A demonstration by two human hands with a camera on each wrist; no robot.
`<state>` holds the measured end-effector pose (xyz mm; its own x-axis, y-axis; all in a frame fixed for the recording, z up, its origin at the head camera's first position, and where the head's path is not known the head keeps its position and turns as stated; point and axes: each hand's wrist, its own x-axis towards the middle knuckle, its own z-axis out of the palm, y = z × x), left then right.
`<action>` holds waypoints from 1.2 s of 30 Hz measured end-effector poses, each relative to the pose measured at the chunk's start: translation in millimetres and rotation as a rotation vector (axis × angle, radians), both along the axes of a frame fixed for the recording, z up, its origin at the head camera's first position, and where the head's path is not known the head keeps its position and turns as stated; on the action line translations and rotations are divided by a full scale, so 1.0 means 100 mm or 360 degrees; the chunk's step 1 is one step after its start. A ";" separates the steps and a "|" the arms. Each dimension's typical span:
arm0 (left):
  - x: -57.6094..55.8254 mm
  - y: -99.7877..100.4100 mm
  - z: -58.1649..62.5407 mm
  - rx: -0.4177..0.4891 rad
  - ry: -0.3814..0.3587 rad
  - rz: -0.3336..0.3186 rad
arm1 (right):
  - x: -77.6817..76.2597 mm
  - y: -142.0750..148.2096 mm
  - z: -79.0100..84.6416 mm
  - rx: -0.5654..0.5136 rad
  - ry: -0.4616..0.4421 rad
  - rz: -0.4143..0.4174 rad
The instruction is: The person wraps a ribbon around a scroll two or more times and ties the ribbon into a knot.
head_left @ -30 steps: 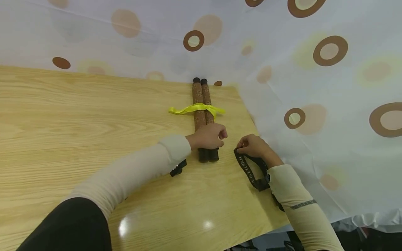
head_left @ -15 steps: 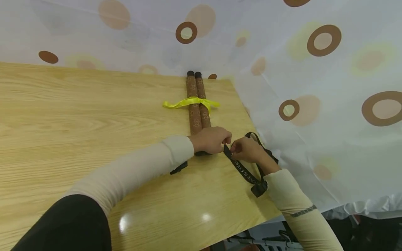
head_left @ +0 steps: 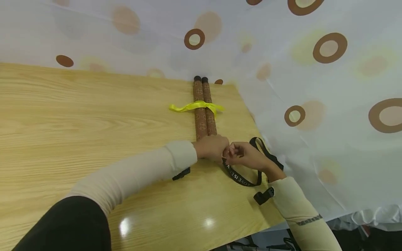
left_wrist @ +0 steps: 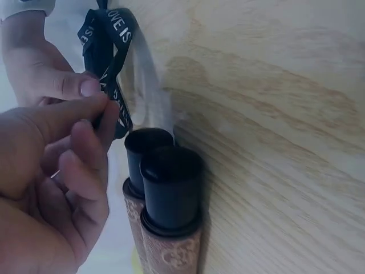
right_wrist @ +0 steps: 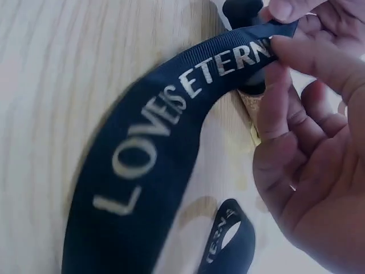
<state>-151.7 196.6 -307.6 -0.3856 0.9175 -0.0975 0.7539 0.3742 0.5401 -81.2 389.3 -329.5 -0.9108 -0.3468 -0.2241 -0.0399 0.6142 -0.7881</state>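
Two brown patterned tubes [head_left: 200, 120] with black end caps [left_wrist: 172, 191] lie side by side, a yellow ribbon [head_left: 194, 105] tied round them. Just over their near ends, my left hand [head_left: 211, 147] pinches the end of a black ribbon [head_left: 240, 179] between thumb and forefinger. My right hand [head_left: 249, 156] meets it there, thumb and forefinger pinching the same ribbon. Pale lettering on the ribbon reads "LOVE IS ETERN…" in the right wrist view. From the hands, the ribbon hangs in a loop and trails behind the right hand.
The light wood table [head_left: 94, 115] extends far to the left. A white cloth with brown circles [head_left: 314, 139] borders its back and right edges. Small black boxes sit at both wrists, one by the right cuff [head_left: 263, 196].
My right hand has moved left with the black ribbon's end, up to my left hand. The left hand, earlier holding nothing over the tubes, now pinches the ribbon too.
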 end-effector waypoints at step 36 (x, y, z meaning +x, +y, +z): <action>-0.11 -2.80 -0.28 0.0186 -0.0272 0.0673 | -0.25 -0.70 -0.13 0.0240 0.0235 0.0786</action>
